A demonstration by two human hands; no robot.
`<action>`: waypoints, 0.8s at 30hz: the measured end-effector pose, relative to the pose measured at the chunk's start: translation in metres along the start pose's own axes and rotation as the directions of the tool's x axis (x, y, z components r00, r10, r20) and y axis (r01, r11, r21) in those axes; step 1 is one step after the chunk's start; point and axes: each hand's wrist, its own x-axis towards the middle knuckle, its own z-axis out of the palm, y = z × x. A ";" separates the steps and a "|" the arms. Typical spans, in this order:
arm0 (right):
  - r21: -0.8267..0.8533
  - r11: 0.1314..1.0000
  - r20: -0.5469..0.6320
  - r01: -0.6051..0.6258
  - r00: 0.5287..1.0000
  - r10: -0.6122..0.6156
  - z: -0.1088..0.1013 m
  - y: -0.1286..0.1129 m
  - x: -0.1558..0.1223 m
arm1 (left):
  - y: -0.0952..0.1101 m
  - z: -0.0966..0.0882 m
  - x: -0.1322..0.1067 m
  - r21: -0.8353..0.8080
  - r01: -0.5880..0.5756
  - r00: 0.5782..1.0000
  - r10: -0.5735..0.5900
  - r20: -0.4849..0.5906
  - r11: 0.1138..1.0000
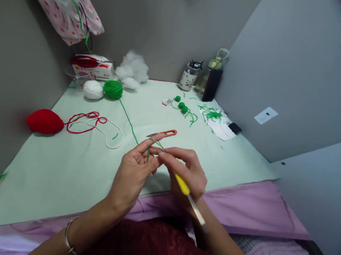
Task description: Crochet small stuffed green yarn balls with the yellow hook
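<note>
A strand of green yarn (pixel 131 125) runs from the green yarn ball (pixel 113 89) to my left hand (pixel 134 165). It passes over the raised index finger, and the left thumb and other fingers close on it. My right hand (pixel 189 170) grips a crochet hook (pixel 182 184) with a yellow handle and a pale end. The tip of the hook is at the yarn between both hands, hidden by the fingertips. Just beyond my fingers lie orange thread snips (pixel 168 133) with a dark blade.
At the back are a white yarn ball (pixel 93 89), stuffing (pixel 132 70) and a box (pixel 97 68) with red-handled scissors on it. Red yarn (pixel 45 121) lies left. Small green balls (pixel 181 105), green scraps (pixel 213 115), a phone (pixel 212 85) and a bottle (pixel 203 77) stand or lie right.
</note>
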 end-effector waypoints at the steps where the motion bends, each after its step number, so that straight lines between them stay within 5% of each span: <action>1: -0.029 0.999 -0.008 0.036 0.999 -0.036 0.000 0.001 0.000 | 0.001 0.000 0.001 -0.052 0.056 0.998 -0.055 0.019 0.997; 4: 0.142 0.982 -0.020 -0.124 0.992 0.128 -0.003 0.002 0.007 | 0.007 -0.001 0.003 -0.159 0.192 0.980 -0.181 0.079 0.969; 7: 0.356 0.880 -0.040 -0.315 0.936 0.351 -0.003 -0.001 0.013 | 0.010 0.001 0.004 -0.126 0.085 0.996 -0.086 0.003 0.988; 10: 0.196 0.955 -0.057 -0.225 0.969 0.240 0.002 -0.001 0.010 | 0.008 0.005 0.003 -0.099 0.008 0.999 -0.011 -0.030 0.995; 13: -0.028 1.000 -0.078 -0.012 0.997 0.009 0.003 0.001 0.007 | 0.005 0.004 0.003 -0.190 0.204 0.978 -0.190 0.088 0.960; 16: 0.168 0.970 -0.157 -0.176 0.967 0.202 -0.003 0.001 0.012 | 0.008 -0.004 0.005 -0.209 0.228 0.974 -0.222 0.052 0.951; 19: 0.468 0.831 -0.156 -0.299 0.898 0.411 -0.008 0.000 0.021 | 0.013 -0.008 0.008 -0.168 0.140 0.989 -0.145 -0.018 0.976; 24: 0.445 0.832 -0.093 -0.331 0.907 0.411 -0.006 -0.003 0.020 | 0.013 -0.002 0.004 -0.099 0.073 0.997 -0.071 0.025 0.992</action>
